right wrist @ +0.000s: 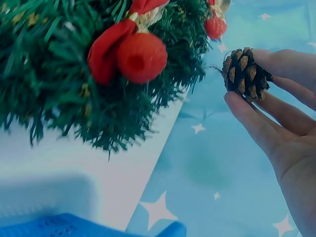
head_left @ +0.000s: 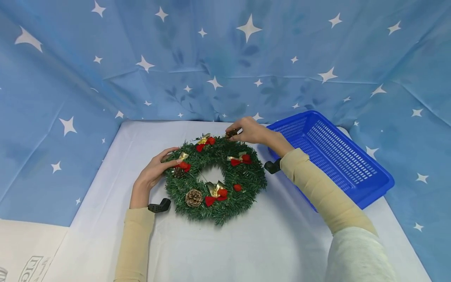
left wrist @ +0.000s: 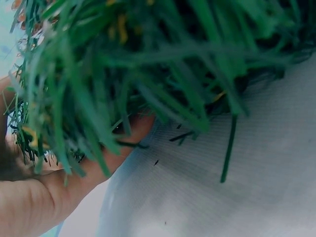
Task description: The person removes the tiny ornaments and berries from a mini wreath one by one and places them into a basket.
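My right hand pinches a pine cone between thumb and fingers; just beside my right fingertips, apart from the cone, lies the wreath. My left hand grips its near edge. To that hand's right, 2 mounted cones and 4 red bows already sit, so I judge the decorating well along. This cone remains unplaced (my right forearm hides part of the basket, so I can't tell about others).

Creased blue sheeting with white four-pointed stars and darker leaf sprays fills the upper frame and both sides. A white cloth-covered table spans centre and bottom; cream material with dark lettering shows lower left.
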`<state>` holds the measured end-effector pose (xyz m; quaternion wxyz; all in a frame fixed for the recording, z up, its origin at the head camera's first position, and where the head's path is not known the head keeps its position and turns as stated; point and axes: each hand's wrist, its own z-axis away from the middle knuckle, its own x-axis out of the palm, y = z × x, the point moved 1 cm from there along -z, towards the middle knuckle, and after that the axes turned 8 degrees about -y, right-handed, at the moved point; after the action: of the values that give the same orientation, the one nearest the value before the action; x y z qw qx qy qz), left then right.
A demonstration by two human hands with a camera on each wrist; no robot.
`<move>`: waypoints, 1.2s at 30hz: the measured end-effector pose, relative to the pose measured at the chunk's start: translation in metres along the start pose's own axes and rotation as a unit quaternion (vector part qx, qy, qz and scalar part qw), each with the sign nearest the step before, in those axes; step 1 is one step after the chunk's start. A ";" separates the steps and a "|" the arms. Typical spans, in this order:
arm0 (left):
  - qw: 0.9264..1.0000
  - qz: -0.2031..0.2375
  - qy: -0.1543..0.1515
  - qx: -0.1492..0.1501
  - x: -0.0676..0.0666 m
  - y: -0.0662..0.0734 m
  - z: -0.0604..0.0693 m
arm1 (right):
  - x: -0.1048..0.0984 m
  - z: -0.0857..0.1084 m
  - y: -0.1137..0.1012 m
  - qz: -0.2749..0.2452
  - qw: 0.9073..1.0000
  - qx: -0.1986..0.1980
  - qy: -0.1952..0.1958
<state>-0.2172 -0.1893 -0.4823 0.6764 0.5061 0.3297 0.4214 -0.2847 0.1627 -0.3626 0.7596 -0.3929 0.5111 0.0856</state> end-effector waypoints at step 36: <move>1.000 -0.007 -0.014 0.002 -0.002 -0.001 -0.002 | -0.029 0.076 0.038 0.026 0.993 0.104 0.046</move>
<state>-0.2193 -0.1901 -0.4833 0.6831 0.5110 0.3244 0.4087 -0.2645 0.2486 -0.3449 0.7697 -0.3015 0.5618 0.0333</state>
